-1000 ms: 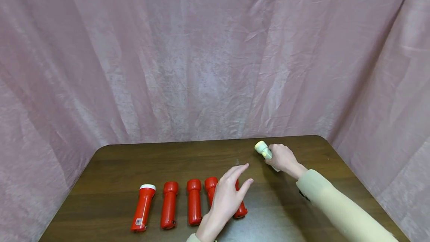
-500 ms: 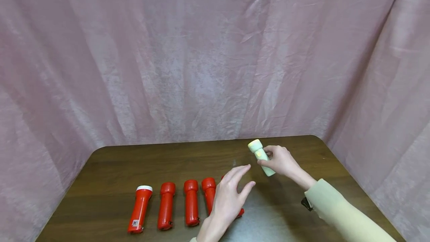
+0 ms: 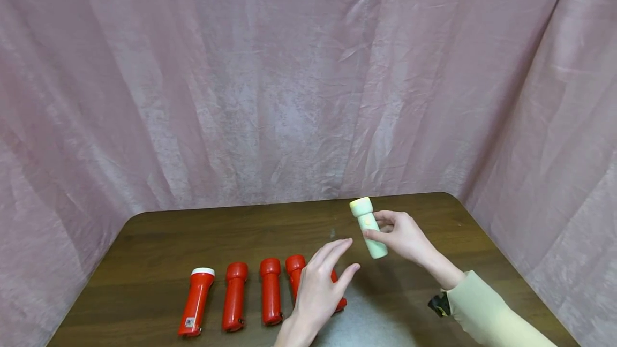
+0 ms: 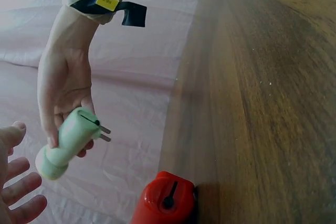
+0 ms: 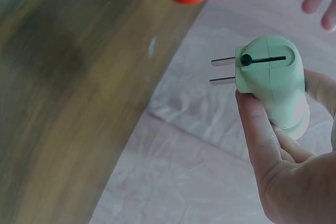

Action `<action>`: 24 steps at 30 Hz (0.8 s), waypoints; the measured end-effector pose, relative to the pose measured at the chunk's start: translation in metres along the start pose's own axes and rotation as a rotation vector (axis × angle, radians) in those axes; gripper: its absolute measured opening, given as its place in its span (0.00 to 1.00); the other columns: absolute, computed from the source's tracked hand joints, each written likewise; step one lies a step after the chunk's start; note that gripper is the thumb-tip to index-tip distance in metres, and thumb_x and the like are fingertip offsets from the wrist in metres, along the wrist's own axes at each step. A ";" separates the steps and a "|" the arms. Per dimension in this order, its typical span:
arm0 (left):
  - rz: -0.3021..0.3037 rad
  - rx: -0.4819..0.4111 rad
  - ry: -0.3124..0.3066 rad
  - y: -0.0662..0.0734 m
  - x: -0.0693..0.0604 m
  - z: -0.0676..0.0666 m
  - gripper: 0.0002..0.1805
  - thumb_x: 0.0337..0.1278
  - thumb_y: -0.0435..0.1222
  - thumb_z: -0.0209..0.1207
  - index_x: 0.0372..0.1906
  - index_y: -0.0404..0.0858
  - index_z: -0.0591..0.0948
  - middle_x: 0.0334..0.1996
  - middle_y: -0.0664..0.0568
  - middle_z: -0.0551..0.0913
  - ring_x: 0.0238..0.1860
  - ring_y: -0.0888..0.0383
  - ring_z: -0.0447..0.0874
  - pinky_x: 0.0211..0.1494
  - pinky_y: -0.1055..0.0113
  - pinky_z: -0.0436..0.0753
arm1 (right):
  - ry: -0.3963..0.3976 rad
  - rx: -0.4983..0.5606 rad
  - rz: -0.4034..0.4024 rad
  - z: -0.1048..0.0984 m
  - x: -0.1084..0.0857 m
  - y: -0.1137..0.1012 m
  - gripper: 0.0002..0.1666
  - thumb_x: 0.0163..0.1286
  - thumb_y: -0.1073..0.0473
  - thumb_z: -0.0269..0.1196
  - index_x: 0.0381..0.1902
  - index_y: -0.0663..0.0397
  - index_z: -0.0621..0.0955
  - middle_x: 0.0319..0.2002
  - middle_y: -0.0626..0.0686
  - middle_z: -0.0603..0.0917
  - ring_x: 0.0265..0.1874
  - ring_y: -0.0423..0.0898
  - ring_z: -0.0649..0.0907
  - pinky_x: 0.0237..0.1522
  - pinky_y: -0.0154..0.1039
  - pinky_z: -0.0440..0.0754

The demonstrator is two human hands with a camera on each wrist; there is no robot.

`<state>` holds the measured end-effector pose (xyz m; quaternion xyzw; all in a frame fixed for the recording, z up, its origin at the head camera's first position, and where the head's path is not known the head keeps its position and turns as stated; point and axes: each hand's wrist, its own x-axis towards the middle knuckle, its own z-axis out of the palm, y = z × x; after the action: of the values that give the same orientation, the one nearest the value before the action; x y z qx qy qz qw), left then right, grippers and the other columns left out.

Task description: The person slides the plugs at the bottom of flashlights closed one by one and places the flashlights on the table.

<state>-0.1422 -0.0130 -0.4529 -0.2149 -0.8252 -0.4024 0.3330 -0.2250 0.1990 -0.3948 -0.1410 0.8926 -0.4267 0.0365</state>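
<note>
A pale green flashlight (image 3: 370,229) with a yellow button is held in the air by my right hand (image 3: 405,234), thumb on one side and fingers on the other. In the right wrist view the flashlight (image 5: 275,77) has its tail end toward the camera, and two metal plug prongs (image 5: 223,71) stick out of it. My left hand (image 3: 319,288) hovers over the right end of a row of red flashlights, fingers extended and holding nothing. It partly hides two of them, including the tilted red flashlight (image 3: 295,268). The left wrist view shows the left fingers (image 4: 23,187) apart from the green flashlight (image 4: 71,140).
Further left in the row lie a red flashlight with a white rim (image 3: 196,301), a second red flashlight (image 3: 234,299) and a third red flashlight (image 3: 271,293). The brown wooden table (image 3: 168,240) ends at a pink curtain (image 3: 289,95) behind and to the right.
My right hand has lifted the green flashlight off the table's back right, bringing it left and more upright. The left hand stays over the red flashlights. The whole view has shifted slightly.
</note>
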 end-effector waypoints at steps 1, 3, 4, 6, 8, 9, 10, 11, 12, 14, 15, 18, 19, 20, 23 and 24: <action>0.002 0.001 0.001 0.000 0.000 -0.001 0.28 0.55 0.40 0.77 0.62 0.44 0.86 0.57 0.54 0.89 0.58 0.57 0.89 0.59 0.63 0.89 | -0.004 0.021 0.002 0.000 -0.002 -0.002 0.30 0.70 0.50 0.72 0.61 0.66 0.82 0.50 0.62 0.91 0.47 0.52 0.93 0.44 0.41 0.89; 0.007 0.000 0.000 0.001 0.000 -0.002 0.27 0.55 0.40 0.77 0.62 0.44 0.86 0.57 0.54 0.89 0.58 0.57 0.89 0.59 0.63 0.89 | -0.012 0.072 0.011 0.001 -0.007 -0.007 0.31 0.71 0.51 0.72 0.63 0.67 0.81 0.51 0.63 0.90 0.49 0.54 0.92 0.45 0.42 0.90; 0.011 0.000 -0.001 0.001 -0.001 -0.003 0.27 0.55 0.40 0.77 0.62 0.44 0.86 0.57 0.54 0.89 0.58 0.57 0.89 0.59 0.63 0.89 | -0.016 0.105 0.019 0.002 -0.009 -0.009 0.32 0.71 0.51 0.71 0.63 0.67 0.80 0.52 0.64 0.90 0.50 0.54 0.92 0.46 0.43 0.90; 0.023 0.003 -0.003 0.002 -0.001 -0.004 0.27 0.55 0.40 0.77 0.62 0.44 0.85 0.57 0.54 0.89 0.57 0.57 0.89 0.59 0.63 0.89 | -0.023 0.174 0.037 0.003 -0.013 -0.013 0.32 0.72 0.53 0.71 0.65 0.69 0.79 0.54 0.65 0.89 0.53 0.55 0.91 0.46 0.44 0.91; 0.041 0.010 0.003 0.003 0.000 -0.006 0.27 0.55 0.41 0.77 0.61 0.44 0.85 0.57 0.54 0.89 0.57 0.56 0.89 0.59 0.63 0.89 | -0.025 0.248 0.060 0.003 -0.016 -0.016 0.33 0.72 0.54 0.70 0.66 0.70 0.77 0.57 0.67 0.87 0.55 0.55 0.90 0.46 0.44 0.91; 0.052 0.014 0.008 0.004 0.001 -0.006 0.27 0.54 0.41 0.77 0.61 0.44 0.86 0.57 0.54 0.89 0.57 0.56 0.89 0.58 0.64 0.89 | -0.027 0.285 0.071 0.004 -0.017 -0.017 0.33 0.73 0.54 0.69 0.67 0.70 0.77 0.58 0.67 0.86 0.55 0.54 0.90 0.47 0.44 0.91; 0.064 0.020 0.014 0.005 0.001 -0.007 0.28 0.54 0.41 0.77 0.61 0.44 0.86 0.57 0.54 0.89 0.57 0.56 0.90 0.58 0.64 0.89 | -0.030 0.323 0.081 0.004 -0.018 -0.018 0.33 0.73 0.55 0.68 0.68 0.71 0.75 0.59 0.68 0.86 0.55 0.52 0.90 0.47 0.44 0.92; 0.079 0.026 0.020 0.005 0.002 -0.007 0.28 0.53 0.41 0.78 0.61 0.44 0.86 0.57 0.54 0.89 0.56 0.56 0.90 0.58 0.64 0.89 | -0.031 0.360 0.090 0.004 -0.018 -0.019 0.33 0.74 0.55 0.68 0.68 0.72 0.75 0.59 0.67 0.86 0.53 0.51 0.90 0.47 0.43 0.92; 0.096 0.031 0.028 0.006 0.003 -0.008 0.28 0.53 0.41 0.78 0.61 0.44 0.86 0.57 0.54 0.89 0.56 0.56 0.90 0.57 0.65 0.89 | -0.030 0.394 0.094 0.003 -0.019 -0.020 0.34 0.74 0.56 0.67 0.69 0.73 0.73 0.58 0.66 0.86 0.52 0.49 0.90 0.47 0.43 0.92; 0.125 0.036 0.038 0.008 0.006 -0.009 0.29 0.51 0.41 0.79 0.61 0.45 0.86 0.57 0.54 0.89 0.55 0.57 0.90 0.57 0.66 0.88 | -0.034 0.458 0.096 0.003 -0.021 -0.020 0.33 0.75 0.57 0.65 0.69 0.75 0.72 0.54 0.61 0.88 0.49 0.44 0.89 0.46 0.41 0.92; 0.137 0.037 0.038 0.009 0.007 -0.009 0.29 0.51 0.41 0.79 0.61 0.45 0.86 0.57 0.53 0.89 0.55 0.57 0.90 0.57 0.66 0.88 | -0.039 0.489 0.091 0.002 -0.022 -0.020 0.33 0.76 0.57 0.64 0.69 0.76 0.71 0.51 0.57 0.88 0.47 0.42 0.89 0.46 0.41 0.92; 0.174 0.046 0.032 0.014 0.011 -0.011 0.28 0.52 0.41 0.79 0.61 0.45 0.86 0.57 0.53 0.89 0.56 0.58 0.90 0.57 0.68 0.88 | -0.067 0.596 0.068 0.001 -0.026 -0.021 0.29 0.78 0.58 0.60 0.67 0.76 0.72 0.45 0.46 0.89 0.44 0.38 0.89 0.46 0.40 0.92; 0.185 0.048 0.026 0.016 0.013 -0.012 0.28 0.52 0.41 0.78 0.60 0.45 0.86 0.57 0.54 0.89 0.56 0.58 0.89 0.57 0.69 0.88 | -0.086 0.640 0.059 0.000 -0.027 -0.021 0.26 0.80 0.58 0.59 0.65 0.74 0.73 0.44 0.43 0.90 0.44 0.38 0.90 0.47 0.40 0.92; 0.198 0.051 0.020 0.018 0.014 -0.013 0.27 0.53 0.41 0.78 0.60 0.45 0.86 0.57 0.54 0.89 0.57 0.59 0.89 0.57 0.70 0.88 | -0.107 0.684 0.050 -0.002 -0.028 -0.021 0.23 0.81 0.58 0.57 0.64 0.71 0.74 0.43 0.42 0.90 0.44 0.37 0.90 0.47 0.39 0.92; 0.248 0.057 0.018 0.023 0.019 -0.013 0.27 0.52 0.41 0.79 0.59 0.44 0.87 0.58 0.54 0.88 0.57 0.59 0.89 0.55 0.71 0.88 | -0.181 0.810 0.023 -0.005 -0.031 -0.022 0.14 0.83 0.59 0.53 0.58 0.59 0.78 0.45 0.42 0.92 0.44 0.38 0.91 0.49 0.37 0.91; 0.264 0.058 0.018 0.024 0.020 -0.014 0.26 0.52 0.40 0.79 0.58 0.44 0.87 0.58 0.54 0.88 0.57 0.59 0.89 0.55 0.71 0.88 | -0.204 0.843 0.016 -0.006 -0.032 -0.021 0.12 0.84 0.59 0.52 0.57 0.55 0.78 0.46 0.42 0.92 0.45 0.37 0.91 0.49 0.36 0.91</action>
<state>-0.1361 -0.0083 -0.4198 -0.3081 -0.7980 -0.3330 0.3967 -0.1908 0.1995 -0.3764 -0.1484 0.6332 -0.7374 0.1822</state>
